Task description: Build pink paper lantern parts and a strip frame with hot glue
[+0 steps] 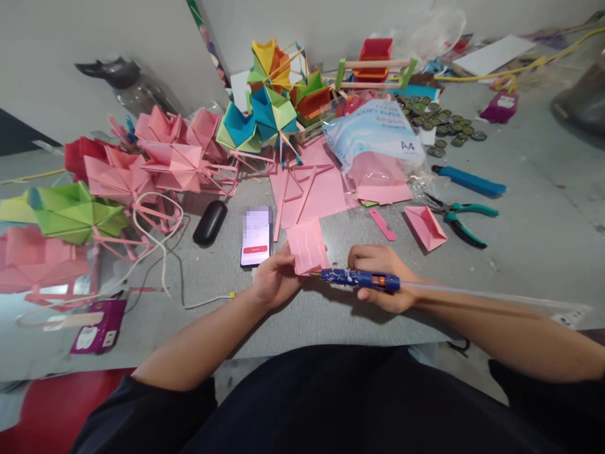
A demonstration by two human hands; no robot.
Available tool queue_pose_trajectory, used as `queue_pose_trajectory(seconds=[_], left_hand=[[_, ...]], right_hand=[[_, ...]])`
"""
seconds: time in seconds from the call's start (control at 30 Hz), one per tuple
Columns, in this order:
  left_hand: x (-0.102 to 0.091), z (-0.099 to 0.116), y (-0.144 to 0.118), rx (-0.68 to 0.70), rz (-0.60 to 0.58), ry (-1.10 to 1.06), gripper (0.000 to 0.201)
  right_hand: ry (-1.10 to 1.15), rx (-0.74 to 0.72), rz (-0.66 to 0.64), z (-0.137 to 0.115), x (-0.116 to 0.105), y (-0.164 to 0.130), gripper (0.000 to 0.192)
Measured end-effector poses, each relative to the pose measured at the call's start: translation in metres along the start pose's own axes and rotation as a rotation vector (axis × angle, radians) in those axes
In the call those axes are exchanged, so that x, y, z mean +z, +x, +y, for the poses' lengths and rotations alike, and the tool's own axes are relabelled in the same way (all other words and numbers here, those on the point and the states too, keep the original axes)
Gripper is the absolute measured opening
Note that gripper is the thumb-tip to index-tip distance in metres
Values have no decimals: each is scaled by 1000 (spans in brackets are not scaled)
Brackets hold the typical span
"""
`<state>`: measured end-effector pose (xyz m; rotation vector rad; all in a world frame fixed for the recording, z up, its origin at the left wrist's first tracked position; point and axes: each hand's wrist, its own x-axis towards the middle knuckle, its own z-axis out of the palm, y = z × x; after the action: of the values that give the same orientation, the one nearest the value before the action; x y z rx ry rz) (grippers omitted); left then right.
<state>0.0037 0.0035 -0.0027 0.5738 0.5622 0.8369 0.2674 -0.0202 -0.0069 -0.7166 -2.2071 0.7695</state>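
Observation:
My left hand (278,276) is closed on a small pink folded paper (307,244), held up at the middle of the table. In my right hand (384,265) lies a blue glue gun (350,277), its fingers wrapped around the body. The metal tip of the gun is at the lower edge of the pink paper; whether it touches I cannot tell. A long clear glue stick (482,295) runs out of the gun's back end over my right forearm. Farther right a folded pink paper piece (426,228) rests on the table.
Pliers (460,217), a blue cutter (472,181) and a pink cutter (382,225) lie to the right. A phone (256,236) and black case (210,224) are left of my hands. Pink paper models (174,165), a white cable (165,265) and a copy paper bag (373,135) stand around.

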Motion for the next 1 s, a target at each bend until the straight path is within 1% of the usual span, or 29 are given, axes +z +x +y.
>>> queue_pose_trajectory(seconds=[0.5, 0.7, 0.87, 1.0], left_hand=[[-5, 6, 1, -5, 32, -38, 72], [-6, 10, 0, 9, 61, -13, 71], [-6, 12, 0, 22, 63, 1, 72], [-9, 10, 0, 60, 60, 41, 69]], right_hand=[[-91, -17, -10, 2, -12, 0, 55], [-94, -25, 3, 4, -13, -1, 53], [-63, -18, -17, 6, -17, -1, 52], [-138, -24, -43, 5, -21, 2, 53]])
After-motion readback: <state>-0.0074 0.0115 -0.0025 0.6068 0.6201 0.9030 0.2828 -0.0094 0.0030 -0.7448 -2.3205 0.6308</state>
